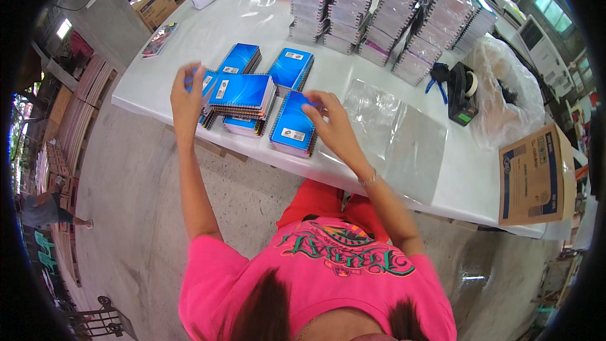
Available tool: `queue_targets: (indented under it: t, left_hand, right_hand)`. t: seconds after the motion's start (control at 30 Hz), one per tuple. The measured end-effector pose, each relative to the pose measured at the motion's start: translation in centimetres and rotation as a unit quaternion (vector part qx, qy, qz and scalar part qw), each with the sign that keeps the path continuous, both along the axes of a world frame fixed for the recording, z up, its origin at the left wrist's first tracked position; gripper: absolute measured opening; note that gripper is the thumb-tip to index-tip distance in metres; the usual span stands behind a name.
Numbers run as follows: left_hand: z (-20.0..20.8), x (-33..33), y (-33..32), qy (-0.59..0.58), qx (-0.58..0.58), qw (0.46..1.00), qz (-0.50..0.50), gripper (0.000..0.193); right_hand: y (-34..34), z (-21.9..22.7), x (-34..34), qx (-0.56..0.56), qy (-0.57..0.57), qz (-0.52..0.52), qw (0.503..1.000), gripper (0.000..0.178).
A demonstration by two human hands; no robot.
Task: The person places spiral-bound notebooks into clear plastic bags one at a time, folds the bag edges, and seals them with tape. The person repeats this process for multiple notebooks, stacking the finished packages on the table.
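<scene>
While the right hand (327, 120) curls at the front-right blue notebook stack (297, 113) (can't tell if gripping), the left hand (187, 91) sits loosely parted, empty, beside the crosswise stack (246, 91). Former: long axis roughly fore-aft, label end nearest; latter: left-right. All on glossy white bench (142, 85); concrete floor (136, 215), carton (158, 11) beyond.
</scene>
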State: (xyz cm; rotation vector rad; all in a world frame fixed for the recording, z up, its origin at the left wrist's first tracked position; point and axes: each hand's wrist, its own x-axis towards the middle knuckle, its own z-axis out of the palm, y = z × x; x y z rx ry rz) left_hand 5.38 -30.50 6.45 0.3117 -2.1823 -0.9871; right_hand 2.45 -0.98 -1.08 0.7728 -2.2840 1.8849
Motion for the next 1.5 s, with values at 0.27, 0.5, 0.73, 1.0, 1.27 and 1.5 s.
queue_targets:
  t: [0.27,0.5,0.73,1.0,1.27,1.5]
  left_hand:
    - [-7.2,4.6,2.5,-0.125,0.167,0.977,0.037,0.05]
    - [-8.0,6.3,4.0,-0.129,0.27,0.953,-0.052,0.052]
    - [-7.6,7.1,5.9,-0.257,0.367,0.884,-0.136,0.087]
    - [-5.4,4.3,15.4,-0.018,0.428,0.864,-0.264,0.073]
    - [-6.8,1.1,25.4,-0.115,0.396,0.73,-0.545,0.077]
    - [-12.4,-1.4,30.0,-0.104,0.307,0.753,-0.573,0.093]
  right_hand:
    - [-7.0,0.1,-6.5,0.057,-0.152,0.088,0.983,0.075]
    - [-10.0,0.1,-6.3,-0.056,-0.333,0.096,0.936,0.092]
    - [-10.3,0.6,-3.7,-0.228,-0.342,0.094,0.907,0.086]
    - [0.8,3.4,2.4,-0.374,-0.28,0.064,0.882,0.081]
    - [16.2,-0.3,6.4,-0.137,-0.154,-0.093,0.974,0.087]
    - [16.9,-5.7,5.6,-0.132,-0.143,-0.212,0.958,0.088]
